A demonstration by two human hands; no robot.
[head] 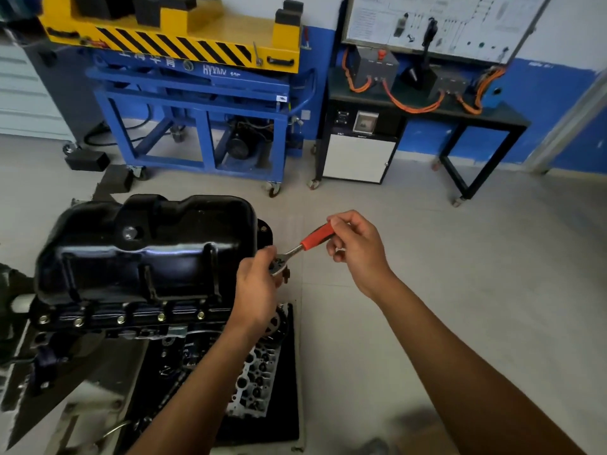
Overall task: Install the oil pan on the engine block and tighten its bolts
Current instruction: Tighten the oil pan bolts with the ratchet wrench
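Note:
A glossy black oil pan (144,254) sits upside down on the engine block (108,326), with several gold-coloured bolts (121,319) along its near flange. At the pan's right end my left hand (259,290) grips the metal head of a ratchet wrench (295,250). My right hand (356,249) holds the wrench's red handle, which points up and to the right. The wrench head's socket and the bolt under it are hidden by my left fingers.
A black mat (282,405) on the floor below the block carries a grey cylinder head (256,382) and small parts. A blue-and-yellow wheeled lift cart (197,103) and a black bench with orange cables (423,103) stand behind. Tiled floor lies to the right.

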